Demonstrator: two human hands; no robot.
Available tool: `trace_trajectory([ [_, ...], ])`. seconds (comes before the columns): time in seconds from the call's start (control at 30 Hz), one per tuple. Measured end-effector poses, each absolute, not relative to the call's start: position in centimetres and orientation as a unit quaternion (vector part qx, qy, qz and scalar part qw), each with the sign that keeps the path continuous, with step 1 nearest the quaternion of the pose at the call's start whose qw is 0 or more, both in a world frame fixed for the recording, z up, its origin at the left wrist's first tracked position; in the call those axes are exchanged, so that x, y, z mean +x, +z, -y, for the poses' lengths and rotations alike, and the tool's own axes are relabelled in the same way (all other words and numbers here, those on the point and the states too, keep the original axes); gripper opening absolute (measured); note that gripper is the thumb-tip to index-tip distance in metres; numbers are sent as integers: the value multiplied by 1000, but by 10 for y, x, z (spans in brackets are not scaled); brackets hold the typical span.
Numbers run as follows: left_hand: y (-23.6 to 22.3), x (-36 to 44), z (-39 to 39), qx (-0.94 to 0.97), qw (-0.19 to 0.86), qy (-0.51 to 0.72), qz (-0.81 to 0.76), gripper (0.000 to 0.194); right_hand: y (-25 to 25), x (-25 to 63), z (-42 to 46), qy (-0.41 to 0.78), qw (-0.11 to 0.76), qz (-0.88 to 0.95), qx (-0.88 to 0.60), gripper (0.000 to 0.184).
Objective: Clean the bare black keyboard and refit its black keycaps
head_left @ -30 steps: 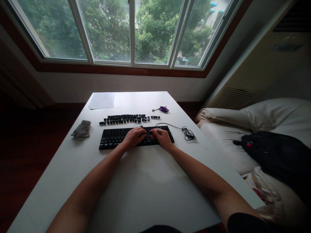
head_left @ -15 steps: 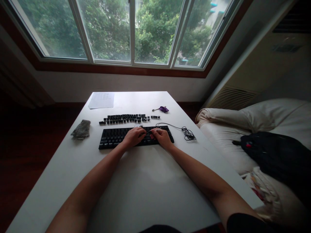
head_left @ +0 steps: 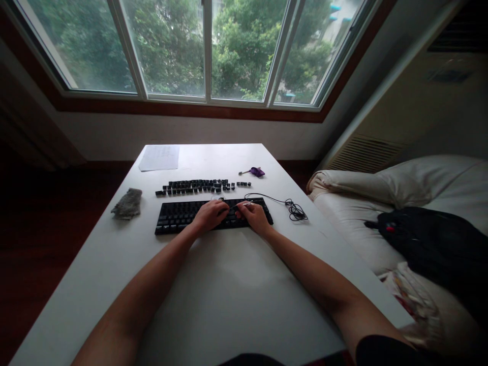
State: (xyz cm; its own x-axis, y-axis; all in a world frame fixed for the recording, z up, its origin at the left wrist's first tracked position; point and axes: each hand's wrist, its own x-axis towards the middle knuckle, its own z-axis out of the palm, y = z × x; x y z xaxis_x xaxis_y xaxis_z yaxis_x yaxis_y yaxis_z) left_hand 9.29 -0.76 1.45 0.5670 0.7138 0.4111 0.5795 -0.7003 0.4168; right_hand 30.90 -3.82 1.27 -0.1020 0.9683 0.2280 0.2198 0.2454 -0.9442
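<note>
A black keyboard (head_left: 176, 214) lies on the white table, with both hands over its right half. My left hand (head_left: 209, 215) rests at the middle of the keyboard, fingers pinched together on something small that I cannot make out. Just right of it, my right hand (head_left: 256, 216) is closed on a slim tool (head_left: 249, 203), whose silvery part shows above the fingers. A thin dark tip points from it toward my left fingertips. Behind the keyboard stand rows of loose black keycaps (head_left: 190, 187). A small clear item (head_left: 218, 198) sits partly hidden behind my left hand.
A grey cloth (head_left: 128, 204) lies left of the keyboard. Toward the back are a paper sheet (head_left: 159, 158) and a purple item with a brush-like stick (head_left: 256, 172). A coiled black cable (head_left: 296, 210) lies at the right. A sofa (head_left: 343, 198) holding a dark bag (head_left: 430, 239) adjoins the table.
Both hands stay in the same place over the keyboard. Only slight finger movement shows at the tool; the objects on the table have not moved.
</note>
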Motion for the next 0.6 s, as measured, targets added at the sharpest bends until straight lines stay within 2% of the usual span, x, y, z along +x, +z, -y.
trace_trajectory([
  [0.6,16,94,9,877,115,281,-373,15,12,309,38,392,476,632,-470,46],
])
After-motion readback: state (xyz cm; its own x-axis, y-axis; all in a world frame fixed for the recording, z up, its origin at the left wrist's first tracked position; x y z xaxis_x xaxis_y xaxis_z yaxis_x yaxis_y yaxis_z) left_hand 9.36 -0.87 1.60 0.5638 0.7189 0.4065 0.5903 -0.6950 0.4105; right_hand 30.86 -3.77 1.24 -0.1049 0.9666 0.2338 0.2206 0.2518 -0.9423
